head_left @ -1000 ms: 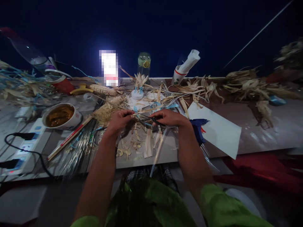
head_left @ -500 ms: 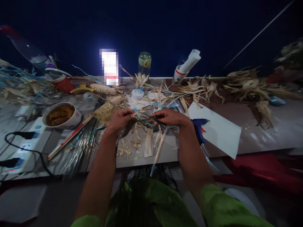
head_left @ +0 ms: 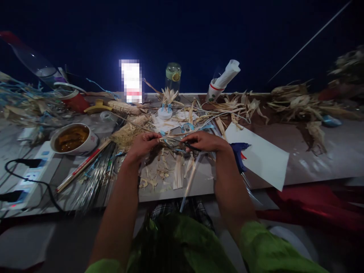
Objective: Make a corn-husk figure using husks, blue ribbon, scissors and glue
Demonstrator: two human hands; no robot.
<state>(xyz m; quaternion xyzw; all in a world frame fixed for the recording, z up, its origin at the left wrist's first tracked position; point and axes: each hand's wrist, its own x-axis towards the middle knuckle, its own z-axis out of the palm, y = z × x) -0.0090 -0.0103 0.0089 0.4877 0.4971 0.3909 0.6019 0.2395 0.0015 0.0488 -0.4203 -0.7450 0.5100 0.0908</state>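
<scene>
My left hand (head_left: 144, 146) is closed in a pinch on a thin pale strip of corn husk (head_left: 162, 135) over the middle of the table. Facing it, my right hand (head_left: 205, 141) is wrapped round a pair of scissors (head_left: 191, 146) with dark handles. The blades point left toward the pinched strip; whether they touch it I cannot tell. Below the hands lie husk scraps (head_left: 165, 173) and a flat piece of husk (head_left: 178, 176). Just beyond them, a small husk bundle tied with blue string (head_left: 170, 98) stands on a round white base (head_left: 165, 113).
A bowl of brown liquid (head_left: 74, 138), a power strip (head_left: 35, 176) and clear glue sticks (head_left: 95, 185) lie left. A blue glue gun (head_left: 239, 155) rests by white card (head_left: 263, 161) on the right. Behind are a lit screen (head_left: 131, 80), a bottle (head_left: 173, 77) and a paper cup (head_left: 214, 91).
Both hands stay almost in place, still holding the husk strip and the scissors. The view has shifted very slightly. Nothing else has visibly moved.
</scene>
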